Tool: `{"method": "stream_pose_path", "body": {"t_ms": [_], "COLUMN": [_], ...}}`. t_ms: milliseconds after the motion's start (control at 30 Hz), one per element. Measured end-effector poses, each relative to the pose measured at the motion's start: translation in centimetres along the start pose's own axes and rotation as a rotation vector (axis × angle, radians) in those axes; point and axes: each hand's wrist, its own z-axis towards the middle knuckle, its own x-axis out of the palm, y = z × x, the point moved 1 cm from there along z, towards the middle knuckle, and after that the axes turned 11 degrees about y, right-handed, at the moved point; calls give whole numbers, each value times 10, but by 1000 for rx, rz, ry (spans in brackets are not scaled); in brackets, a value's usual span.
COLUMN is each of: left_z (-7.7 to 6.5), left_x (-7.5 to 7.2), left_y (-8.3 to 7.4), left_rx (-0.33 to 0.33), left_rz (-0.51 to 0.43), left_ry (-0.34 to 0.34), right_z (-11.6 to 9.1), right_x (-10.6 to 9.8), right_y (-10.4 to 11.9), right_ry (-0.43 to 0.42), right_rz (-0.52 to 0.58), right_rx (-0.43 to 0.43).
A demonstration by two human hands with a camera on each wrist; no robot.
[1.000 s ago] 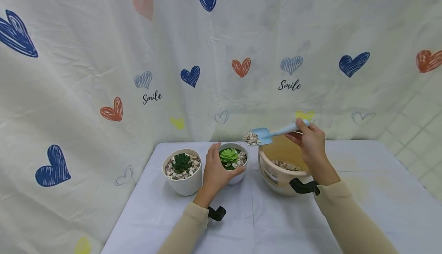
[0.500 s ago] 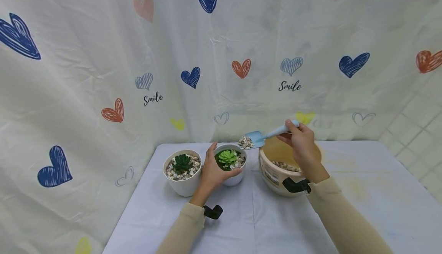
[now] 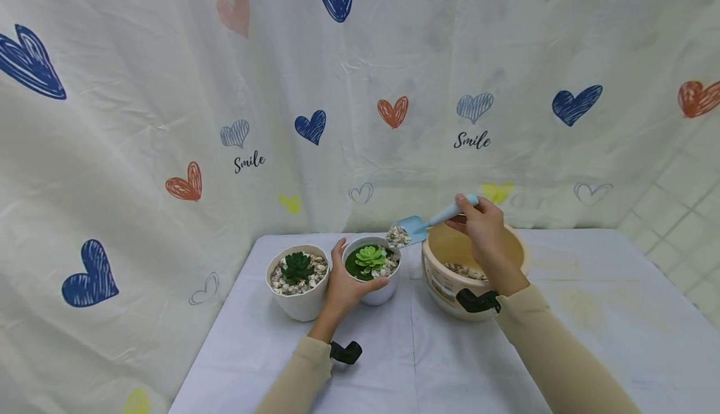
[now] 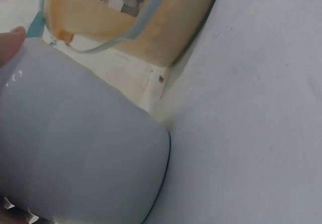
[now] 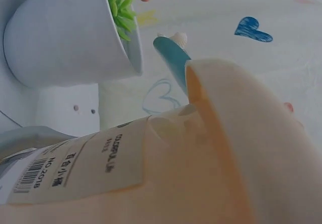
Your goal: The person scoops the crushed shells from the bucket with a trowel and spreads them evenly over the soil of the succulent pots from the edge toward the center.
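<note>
At the bottom of the head view I am noting two beige sleeves (image 3: 562, 351) reaching over a white-covered counter (image 3: 382, 370). At lower centre, my left hand (image 3: 345, 287) is gripping the small white pot (image 3: 379, 296), thumb and fingers spreading around its wall; a light green succulent (image 3: 370, 257) and stones are filling it. Left of centre, the second pot (image 3: 300, 307) is holding a dark green succulent (image 3: 297, 266). Right of centre, the cream bucket (image 3: 447, 304) is standing with stones inside. Above it, my right hand (image 3: 485, 231) is pinching the blue shovel (image 3: 444, 215), whose loaded blade is hanging near the small pot's upper-right rim. Behind everything, a heart-printed sheet (image 3: 360, 51) is hanging.
</note>
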Motion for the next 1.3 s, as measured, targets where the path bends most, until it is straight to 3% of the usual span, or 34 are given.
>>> {"method": "stream_pose_path", "body": {"t_ms": [333, 867, 1300], "left_z": [3, 6, 7], "left_x": [1, -1, -1], "left_y": [12, 23, 23], "left_rx": [27, 34, 40], "left_rz": [-193, -280, -302], "left_ry": [57, 119, 128], "right_z": [5, 3, 3], "right_x": [7, 10, 12], "right_y": [-4, -11, -13], "right_ry": [-1, 37, 51], "right_rz": [-55, -189, -225], "right_rx": [-13, -66, -63]}}
